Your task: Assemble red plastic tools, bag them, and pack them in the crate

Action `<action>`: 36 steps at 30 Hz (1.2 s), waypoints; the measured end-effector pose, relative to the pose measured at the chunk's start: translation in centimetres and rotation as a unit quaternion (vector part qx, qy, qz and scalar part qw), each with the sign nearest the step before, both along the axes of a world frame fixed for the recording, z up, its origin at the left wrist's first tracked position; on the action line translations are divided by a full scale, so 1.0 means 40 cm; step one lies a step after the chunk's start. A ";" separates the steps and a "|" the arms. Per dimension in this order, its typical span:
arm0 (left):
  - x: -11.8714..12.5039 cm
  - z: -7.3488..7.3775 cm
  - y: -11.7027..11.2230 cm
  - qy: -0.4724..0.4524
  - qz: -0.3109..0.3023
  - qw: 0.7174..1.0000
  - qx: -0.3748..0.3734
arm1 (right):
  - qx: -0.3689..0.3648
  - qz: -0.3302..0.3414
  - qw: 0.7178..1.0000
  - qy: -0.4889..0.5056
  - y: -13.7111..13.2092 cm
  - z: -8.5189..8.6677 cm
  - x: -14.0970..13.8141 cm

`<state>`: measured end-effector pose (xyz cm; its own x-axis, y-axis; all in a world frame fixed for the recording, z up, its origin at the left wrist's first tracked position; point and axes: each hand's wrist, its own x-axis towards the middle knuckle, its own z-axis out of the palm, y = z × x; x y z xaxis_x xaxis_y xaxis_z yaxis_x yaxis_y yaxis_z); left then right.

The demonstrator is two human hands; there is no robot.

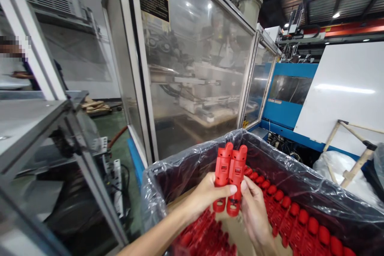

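My left hand [207, 198] and my right hand [255, 210] together grip two red plastic parts [229, 174], held upright side by side above a box. Left-hand fingers wrap the left part and its thumb presses across both. The right hand's thumb and fingers close on the right part's lower half. Below them, the box lined with clear plastic film [300, 184] holds several rows of the same red parts [288, 216], standing along the right side and lying at the lower left [201, 236]. A brown cardboard sheet [234, 228] shows between them.
A large machine with clear guard panels [195, 68] stands right behind the box. A blue machine [288, 92] and white panel [345, 92] are at the right, with a wooden frame [351, 148]. A metal frame table [45, 128] is at left. Another person [15, 64] stands far left.
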<state>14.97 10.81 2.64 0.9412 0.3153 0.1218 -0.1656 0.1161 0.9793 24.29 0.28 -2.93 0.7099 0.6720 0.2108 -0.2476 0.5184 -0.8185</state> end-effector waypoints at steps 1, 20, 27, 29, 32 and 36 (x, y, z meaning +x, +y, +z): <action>0.001 0.001 0.000 -0.001 -0.007 1.000 0.001 | -0.006 -0.007 0.999 -0.031 -0.001 0.000 0.000; -0.002 0.018 0.009 0.042 0.106 0.983 -0.143 | -0.584 -0.143 0.735 -0.313 -0.082 -0.304 0.160; -0.004 0.028 0.007 0.062 0.076 0.980 -0.173 | -0.353 -0.066 0.909 -0.213 -0.083 -0.211 0.168; -0.006 0.027 0.007 0.066 0.053 0.980 -0.182 | -0.264 -0.052 0.946 -0.181 -0.078 -0.157 0.152; -0.011 0.020 0.012 0.056 0.014 0.980 -0.189 | -0.167 -0.059 0.974 -0.140 -0.074 -0.076 0.115; -0.021 0.017 0.016 0.033 -0.055 0.981 -0.183 | -0.028 -0.027 0.996 -0.086 -0.076 0.015 0.065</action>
<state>14.14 11.43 3.30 0.9742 0.2217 -0.0431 -0.0693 0.4749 0.8773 26.90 -2.74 -2.32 0.7021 0.6476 0.2960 -0.0736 0.4796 -0.8744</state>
